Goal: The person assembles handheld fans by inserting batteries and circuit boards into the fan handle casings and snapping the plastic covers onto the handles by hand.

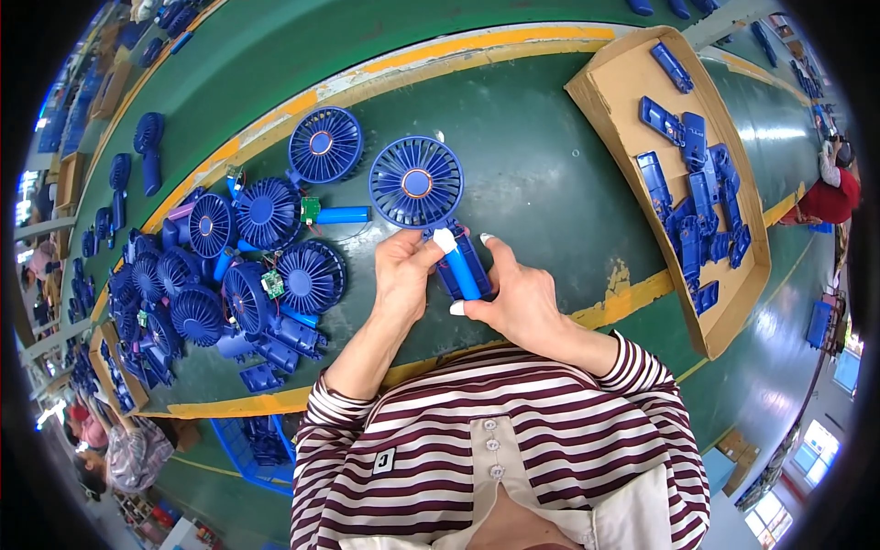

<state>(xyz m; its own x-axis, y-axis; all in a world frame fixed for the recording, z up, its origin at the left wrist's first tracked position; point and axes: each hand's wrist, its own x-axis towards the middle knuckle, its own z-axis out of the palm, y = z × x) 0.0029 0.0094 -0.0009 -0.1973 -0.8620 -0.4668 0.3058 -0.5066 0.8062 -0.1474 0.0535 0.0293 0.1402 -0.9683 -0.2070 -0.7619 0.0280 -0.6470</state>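
A blue handheld fan (pixel 438 197) lies before me with its round head pointing away and its handle toward me. My left hand (pixel 401 275) is closed on the top of the handle, just below the fan head, with a white-covered fingertip pressed there. My right hand (pixel 524 298) grips the handle's lower part between thumb and index finger, both tipped with white covers. A blue cylindrical battery (pixel 467 275) shows in the opened handle between my hands. The inside of the handle is partly hidden by my fingers.
A heap of blue fan units (pixel 197 312), some with green circuit boards and batteries, covers the table's left side. One more fan (pixel 325 145) lies beyond it. On the right, a cardboard tray (pixel 623 119) holds several blue handle shells. A blue basket (pixel 240 449) stands below the table edge.
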